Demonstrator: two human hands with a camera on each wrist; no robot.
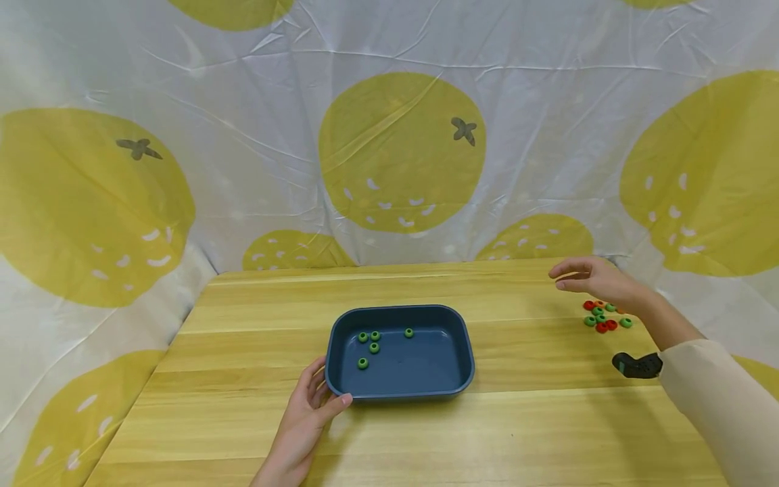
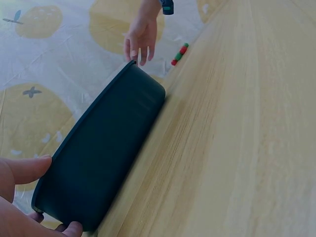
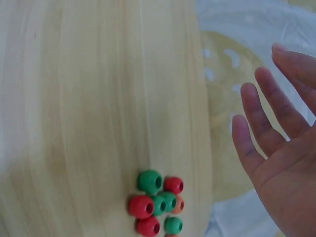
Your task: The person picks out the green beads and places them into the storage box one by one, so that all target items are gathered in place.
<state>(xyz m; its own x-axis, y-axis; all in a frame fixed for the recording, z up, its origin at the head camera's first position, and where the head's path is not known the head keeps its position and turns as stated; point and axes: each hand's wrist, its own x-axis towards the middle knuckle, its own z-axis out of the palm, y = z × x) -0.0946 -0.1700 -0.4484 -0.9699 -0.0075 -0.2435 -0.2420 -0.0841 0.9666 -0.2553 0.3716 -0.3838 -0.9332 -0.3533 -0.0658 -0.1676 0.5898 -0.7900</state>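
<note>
With the left hand (image 1: 302, 412), gripping the tray (image 1: 414, 372) at its eight o'clock corner, with thumb at the near rim and fingers along the outer wall. With the right hand (image 1: 599, 279), hovering between two and three o'clock from the tray, with fingers released and loosely bent, near red, green and orange loose beads (image 3: 141, 206) at three o'clock. With five green beads (image 1: 374, 348) inside the tray, four toward nine and ten o'clock, one near twelve. Set on the table (image 1: 213, 399), with a cloth (image 1: 255, 135) at twelve.
</note>
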